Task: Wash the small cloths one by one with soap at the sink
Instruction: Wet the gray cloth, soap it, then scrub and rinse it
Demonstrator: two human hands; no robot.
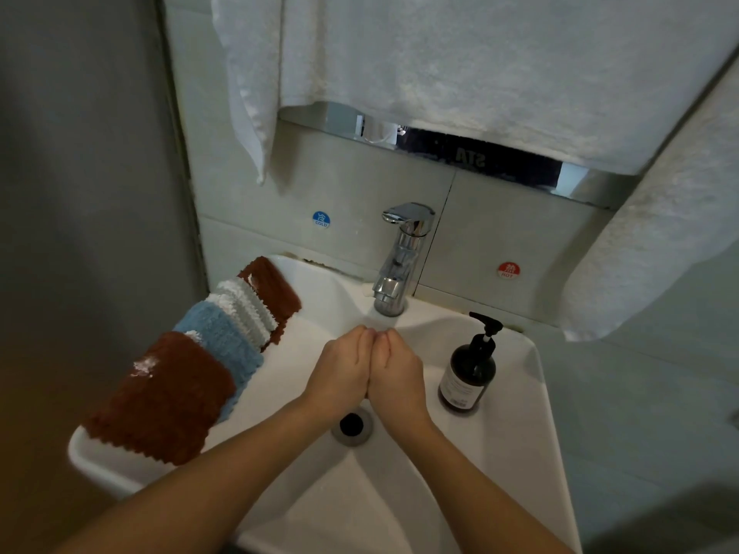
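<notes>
Several small cloths lie overlapping along the sink's left rim: a brown cloth [160,397] nearest me, a blue cloth [224,341], a white cloth [248,303] and another brown cloth [276,285] at the back. My left hand [340,369] and my right hand [398,371] are pressed side by side over the white basin [400,493], just below the chrome tap [400,261]. Their fingers curl together under the spout and hold no cloth. A dark soap pump bottle [468,373] stands on the right rim, beside my right hand.
The drain [352,425] lies right under my wrists. White towels [440,66] hang above the tap and along the right wall. A blue cold sticker [321,219] and a red hot sticker [508,269] are on the tiles. A grey wall closes the left side.
</notes>
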